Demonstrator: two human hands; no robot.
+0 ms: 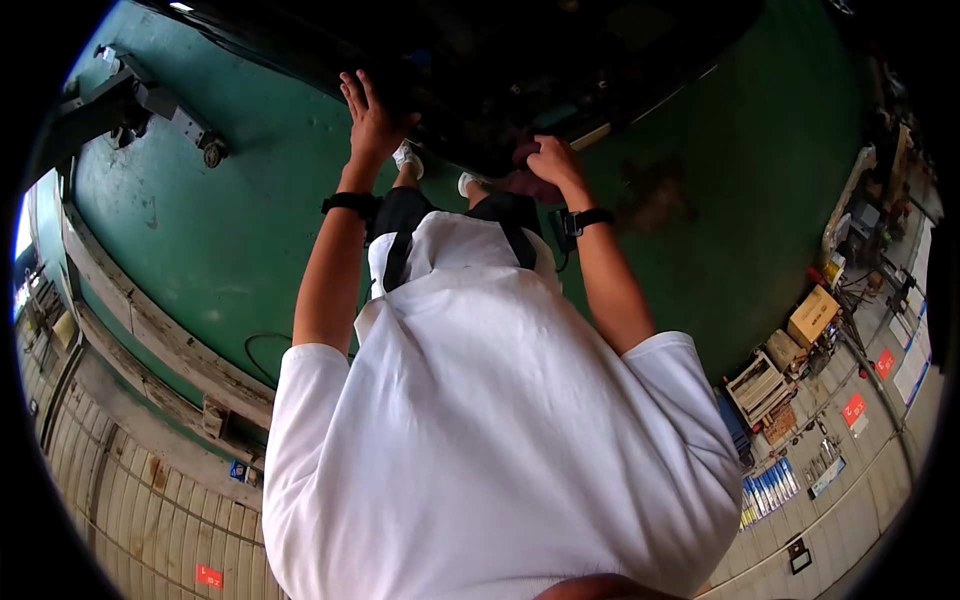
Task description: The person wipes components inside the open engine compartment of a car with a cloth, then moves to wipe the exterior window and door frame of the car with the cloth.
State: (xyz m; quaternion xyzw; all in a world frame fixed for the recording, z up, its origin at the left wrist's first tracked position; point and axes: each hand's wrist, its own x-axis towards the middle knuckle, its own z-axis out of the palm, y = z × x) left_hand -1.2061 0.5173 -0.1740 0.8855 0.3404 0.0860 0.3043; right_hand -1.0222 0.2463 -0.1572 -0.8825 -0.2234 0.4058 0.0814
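My left hand (372, 125) rests with its fingers spread at the edge of a black, glossy vehicle body (300, 45). Nothing shows in that hand, and a black band circles its wrist. To the right, my right hand (556, 162) has its fingers closed on a dark red cloth (530, 184), which hangs beside the vehicle's edge. A black watch-like device is strapped on the right wrist. Dark shadow hides most detail on the vehicle between and above the hands.
On the green floor (230, 230), a dark metal lift arm (175, 108) reaches in at the upper left. Long beams (150, 320) run along the left. A cardboard box (812, 316), a wooden crate (757, 388) and tools line the right wall.
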